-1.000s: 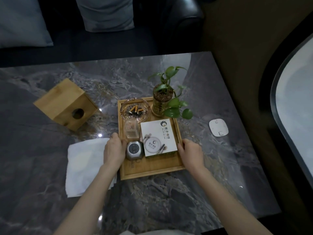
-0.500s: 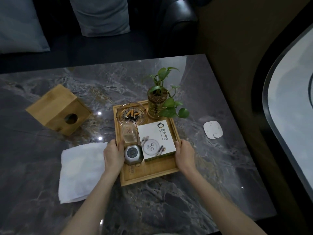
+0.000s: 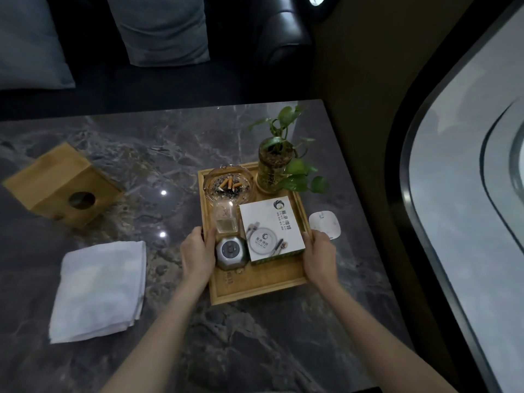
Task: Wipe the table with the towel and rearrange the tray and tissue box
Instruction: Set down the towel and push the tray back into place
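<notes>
The wooden tray [image 3: 255, 287] is held at its two long sides on the right half of the dark marble desk [image 3: 158, 148]. The left hand [image 3: 198, 255] is clenched on the left rim, thumb inside beside a small grey faceted gadget [image 3: 231, 252]; the right hand [image 3: 319, 255] is clenched on the right rim, next to a white printed box [image 3: 270, 228]. Whether the tray is lifted or resting on the desk cannot be told.

Inside the tray, a glass ashtray [image 3: 229, 185] with cigarette butts is seen at the far left, a potted plant [image 3: 274, 165] in a glass jar at the far right, and a small clear glass [image 3: 225, 219] between the ashtray and the gadget.

Just beside the tray's right rim, near the right hand, a flat white disc [image 3: 326, 224] lies on the desk. The folded white towel [image 3: 99, 290] lies to the left of the tray, apart from it. The wooden tissue box [image 3: 61, 184] is set farther back on the left, turned askew, its round hole facing the viewer. Beyond the desk, grey cushions [image 3: 161, 26] are seen on a dark sofa.
</notes>
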